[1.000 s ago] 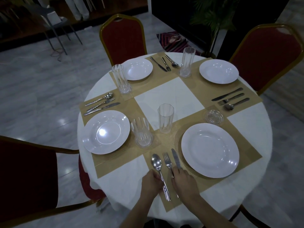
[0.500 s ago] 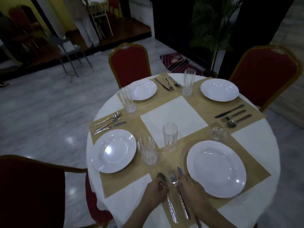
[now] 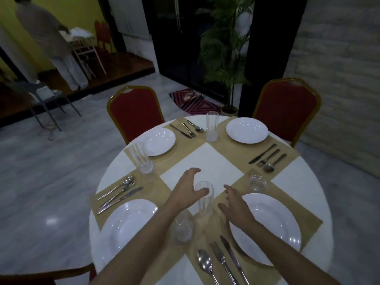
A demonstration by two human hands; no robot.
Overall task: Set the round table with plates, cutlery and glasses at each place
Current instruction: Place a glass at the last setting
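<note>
Clear ribbed tall glass stands near the middle of the round white-clothed table, at the corner of a woven tan placemat. Left hand curls its spread fingers around the rim, thumb touching; right hand hovers beside, fingers loose, holding nothing.

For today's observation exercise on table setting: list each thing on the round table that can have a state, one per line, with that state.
Centre glass: upright, empty, left thumb at its rim.
Left hand: open, curled round the centre glass.
Right hand: open, beside the glass, apart from it.
Short glass: upright, empty.
Near plate: empty, on its mat.
Near spoon: lying bowl up, beside fork and knife.
</note>
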